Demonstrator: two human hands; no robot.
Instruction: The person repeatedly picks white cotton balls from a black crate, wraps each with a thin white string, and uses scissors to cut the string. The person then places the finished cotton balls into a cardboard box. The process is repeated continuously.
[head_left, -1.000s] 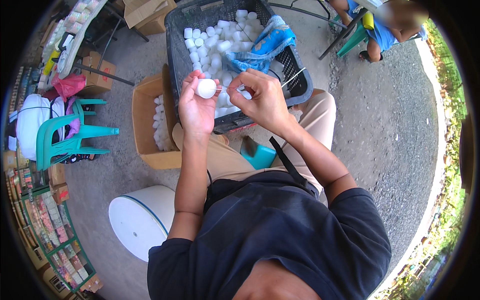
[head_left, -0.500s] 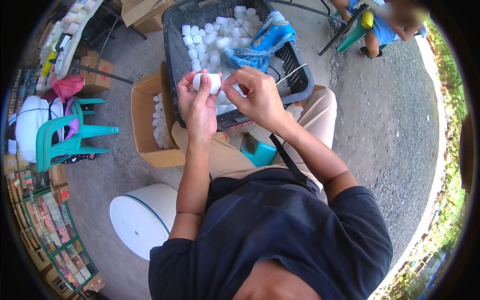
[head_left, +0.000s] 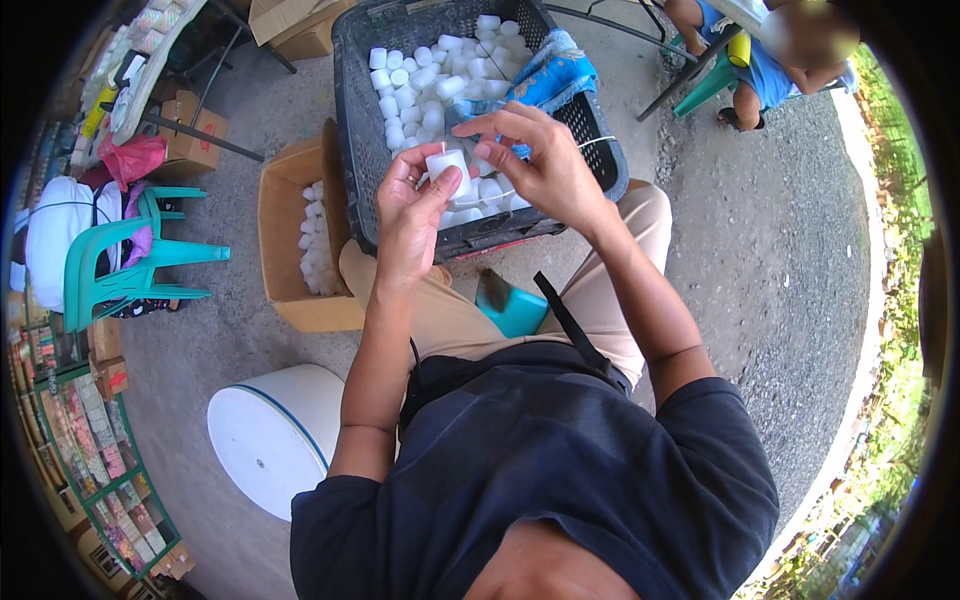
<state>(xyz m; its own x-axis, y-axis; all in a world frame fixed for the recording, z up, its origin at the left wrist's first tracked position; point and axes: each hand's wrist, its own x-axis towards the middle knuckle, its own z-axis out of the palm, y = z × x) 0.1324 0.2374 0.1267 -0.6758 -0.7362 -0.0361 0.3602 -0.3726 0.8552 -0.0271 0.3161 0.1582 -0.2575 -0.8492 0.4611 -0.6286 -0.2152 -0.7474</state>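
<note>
Head view shows the left hand [head_left: 412,215] with its fingers curled round a small white cylinder [head_left: 446,165], held just above the near edge of the black crate [head_left: 352,120]. Beside it, the right hand [head_left: 540,165] pinches thumb and forefinger at the cylinder's top, the other fingers loosely spread. More white cylinders [head_left: 420,75] and a blue cloth [head_left: 550,78] lie inside the crate. A cardboard box [head_left: 285,240] stands left of the crate; a white drum [head_left: 270,435] sits nearer the person.
</note>
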